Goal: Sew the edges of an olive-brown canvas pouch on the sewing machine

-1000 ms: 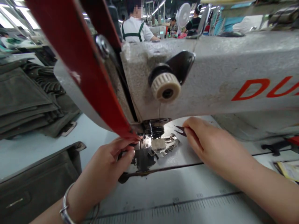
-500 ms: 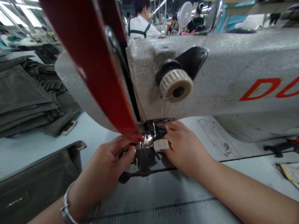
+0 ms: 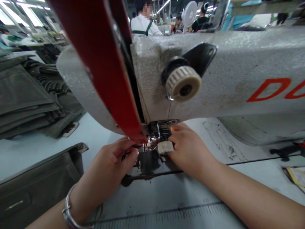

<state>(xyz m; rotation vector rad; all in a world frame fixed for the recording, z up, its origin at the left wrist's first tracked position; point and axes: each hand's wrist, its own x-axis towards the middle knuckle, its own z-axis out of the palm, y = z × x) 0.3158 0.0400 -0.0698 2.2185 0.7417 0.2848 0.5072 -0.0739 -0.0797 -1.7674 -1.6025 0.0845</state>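
Observation:
A grey sewing machine [image 3: 228,70] fills the upper view, with a red guard bar [image 3: 107,73] slanting down to the needle area. My left hand [image 3: 109,168] is left of the needle [image 3: 144,147], its thumb and forefinger drawn together in a pinch; whatever they hold is too small to make out. On the other side, my right hand [image 3: 190,146] reaches in behind the small ribbed knob [image 3: 165,147], which hides its fingertips. Between the hands lies the dark, worn metal plate [image 3: 146,168] under the needle. A larger ribbed tension knob [image 3: 184,84] sits above, with thread running down from it.
Dark grey-green fabric pieces [image 3: 23,89] are piled at the left, and another folded fabric piece [image 3: 47,178] lies nearer. A ruler scale [image 3: 166,216] runs along the front of the pale table. Co-workers and a white fan [image 3: 189,14] appear behind the machine.
The view has shifted slightly, so the machine's head and large knob appear a little further right. Both hands stay at the needle area in nearly the same pose.

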